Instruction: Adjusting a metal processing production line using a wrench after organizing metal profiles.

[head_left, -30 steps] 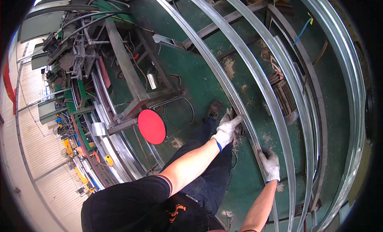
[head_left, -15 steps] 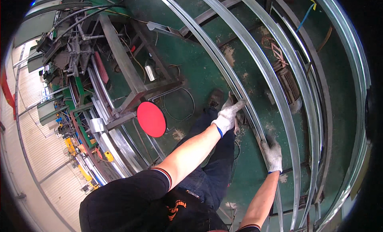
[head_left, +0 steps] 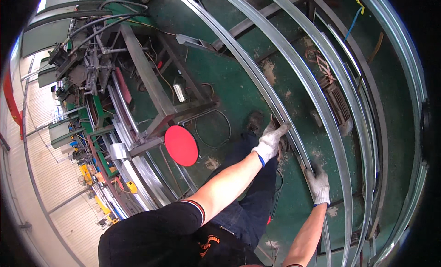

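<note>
Head view: both white-gloved hands, left hand point(head_left: 272, 139) and right hand point(head_left: 319, 186), have fingers clenched on the long curved galvanised steel channel point(head_left: 239, 53) above the green floor point(head_left: 220, 78), likely stiff, heavy, sharp-edged, best gripped by its flanges.

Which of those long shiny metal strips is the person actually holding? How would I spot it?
Start at the green workshop floor, where several long silvery metal channels curve side by side. The held channel is the leftmost, nearest the round red stool. Only it has both white-gloved hands on it: the left hand higher up, the right hand lower down.
</note>
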{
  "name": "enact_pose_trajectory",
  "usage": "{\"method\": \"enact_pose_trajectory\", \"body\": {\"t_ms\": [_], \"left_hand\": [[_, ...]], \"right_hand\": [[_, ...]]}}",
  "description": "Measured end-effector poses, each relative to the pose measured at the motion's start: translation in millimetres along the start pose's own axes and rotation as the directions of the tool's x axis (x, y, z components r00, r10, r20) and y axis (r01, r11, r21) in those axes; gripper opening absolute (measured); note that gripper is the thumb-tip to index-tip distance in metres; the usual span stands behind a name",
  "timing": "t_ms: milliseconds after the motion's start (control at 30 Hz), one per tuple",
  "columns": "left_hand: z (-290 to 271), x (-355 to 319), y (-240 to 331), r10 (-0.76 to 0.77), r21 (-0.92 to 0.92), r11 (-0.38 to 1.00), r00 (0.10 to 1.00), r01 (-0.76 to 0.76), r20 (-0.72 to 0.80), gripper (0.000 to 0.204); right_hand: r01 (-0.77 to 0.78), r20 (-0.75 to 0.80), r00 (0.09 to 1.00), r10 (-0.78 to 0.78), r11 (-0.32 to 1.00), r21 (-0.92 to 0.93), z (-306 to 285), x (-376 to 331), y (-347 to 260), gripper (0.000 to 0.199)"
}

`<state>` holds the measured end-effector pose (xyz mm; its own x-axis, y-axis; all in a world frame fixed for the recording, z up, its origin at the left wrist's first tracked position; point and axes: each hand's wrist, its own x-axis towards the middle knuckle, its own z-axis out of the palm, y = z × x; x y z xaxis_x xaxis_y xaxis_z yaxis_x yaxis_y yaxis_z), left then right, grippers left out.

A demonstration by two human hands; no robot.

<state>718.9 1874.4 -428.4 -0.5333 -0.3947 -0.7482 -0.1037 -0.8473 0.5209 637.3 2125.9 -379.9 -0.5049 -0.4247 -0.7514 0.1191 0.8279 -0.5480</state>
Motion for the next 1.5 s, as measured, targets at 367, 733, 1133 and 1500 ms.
{"method": "enact_pose_trajectory", "body": {"t_ms": [367, 733, 1133, 1500], "left_hand": [[-1.9, -1.0, -8.8, -0.036, 0.011, 0.999, 0.999, 0.036, -0.026, 0.050], [19.9, -22.6, 23.0, -0.004, 0.537, 0.826, 0.954, 0.172, -0.299, 0.064], [14.6, -60.0, 63.3, 0.014, 0.591, 0.804, 0.992, 0.061, -0.122, 0.052], [-90.9, -49.5, 65.3, -0.060, 0.875, 0.455, 0.986, 0.166, -0.156, 0.033]], "right_hand": [[-0.078, 0.014, 0.997, 0.078, 0.996, -0.048, -6.7, -2.5, 8.2, 0.059], [0.096, -0.315, 0.928, -0.200, 0.944, -0.317, 8.2, -12.4, -6.2, 0.092], [0.107, -0.285, 0.935, -0.208, 0.937, -0.332, 7.2, -6.0, -5.3, 0.092], [-0.079, -0.373, 0.920, -0.117, 0.878, -0.471, 17.6, 15.8, -1.1, 0.074]]}}
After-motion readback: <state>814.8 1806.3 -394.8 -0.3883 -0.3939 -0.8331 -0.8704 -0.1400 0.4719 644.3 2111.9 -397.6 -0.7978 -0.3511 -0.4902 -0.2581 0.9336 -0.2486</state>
